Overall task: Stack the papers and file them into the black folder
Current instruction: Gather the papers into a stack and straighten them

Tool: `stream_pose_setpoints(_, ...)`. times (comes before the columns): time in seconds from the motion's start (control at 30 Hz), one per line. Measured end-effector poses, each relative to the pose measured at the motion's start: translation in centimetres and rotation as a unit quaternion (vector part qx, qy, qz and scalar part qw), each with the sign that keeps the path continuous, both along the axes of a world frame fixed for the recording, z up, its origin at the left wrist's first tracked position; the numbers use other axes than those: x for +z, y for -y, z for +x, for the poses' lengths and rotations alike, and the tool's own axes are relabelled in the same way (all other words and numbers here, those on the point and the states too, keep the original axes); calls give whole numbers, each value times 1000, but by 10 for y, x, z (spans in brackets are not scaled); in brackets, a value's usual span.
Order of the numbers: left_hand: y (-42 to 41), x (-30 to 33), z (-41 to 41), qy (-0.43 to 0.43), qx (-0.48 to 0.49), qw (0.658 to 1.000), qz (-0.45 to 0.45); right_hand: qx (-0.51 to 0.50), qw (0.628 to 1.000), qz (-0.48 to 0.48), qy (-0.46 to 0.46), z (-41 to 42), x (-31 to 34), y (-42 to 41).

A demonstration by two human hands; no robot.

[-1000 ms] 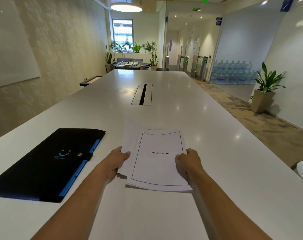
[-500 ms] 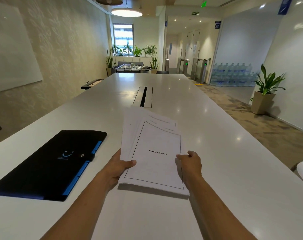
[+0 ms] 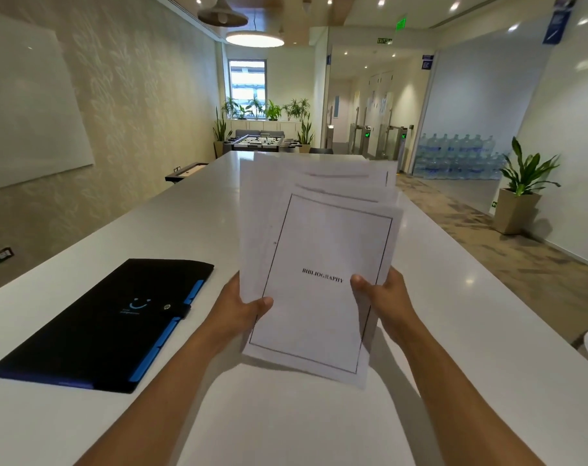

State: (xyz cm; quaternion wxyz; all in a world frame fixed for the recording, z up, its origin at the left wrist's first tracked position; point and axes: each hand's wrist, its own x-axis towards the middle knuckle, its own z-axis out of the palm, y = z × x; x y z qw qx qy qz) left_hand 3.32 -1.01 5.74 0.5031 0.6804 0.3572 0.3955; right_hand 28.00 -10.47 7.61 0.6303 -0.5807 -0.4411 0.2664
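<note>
We're in the stacking step: both hands hold the sheaf of papers (image 3: 319,264) up off the white table (image 3: 454,331), tilted toward the camera, top sheet reading "BIBLIOGRAPHY". Left hand (image 3: 238,307) pinches the left edge, thumb on the front face, other fingers behind the sheets; right hand (image 3: 383,297) pinches the right edge the same way. Sheets aren't squared: at least three upper edges fan out above and left of the top page, so the stack looks loose. Our read is that the next move is to tap the lower edge on the table to align the sheets, then free one hand for the black folder (image 3: 101,324). It lies flat on the table to the left, well apart from the papers, and appears shut, with a snap strap across its blue-tabbed edge, so it likely needs unsnapping before anything goes in. Hard to make out: the sheet count, any print on the rear pages (blurred), and the fingers behind the papers. The small text under the folder's blue smile logo is unreadable. A white object at the right edge is cut off; we can't tell what it is.
</note>
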Motion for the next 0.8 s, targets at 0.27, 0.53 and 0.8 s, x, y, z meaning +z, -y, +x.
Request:
stream_pose_setpoints(0.27, -12, 64, 11, 47, 31, 991, 121, -29, 991, 130, -12, 3, 56, -4)
stream_pose_setpoints(0.53, -7, 66, 18, 137, 46, 987, 67, 6, 993, 108, -35, -7, 31, -1)
stream_pose_setpoints(0.8, 0, 66, 26, 169, 37, 984, 45, 0, 990, 137, -38, -14, 26, 0)
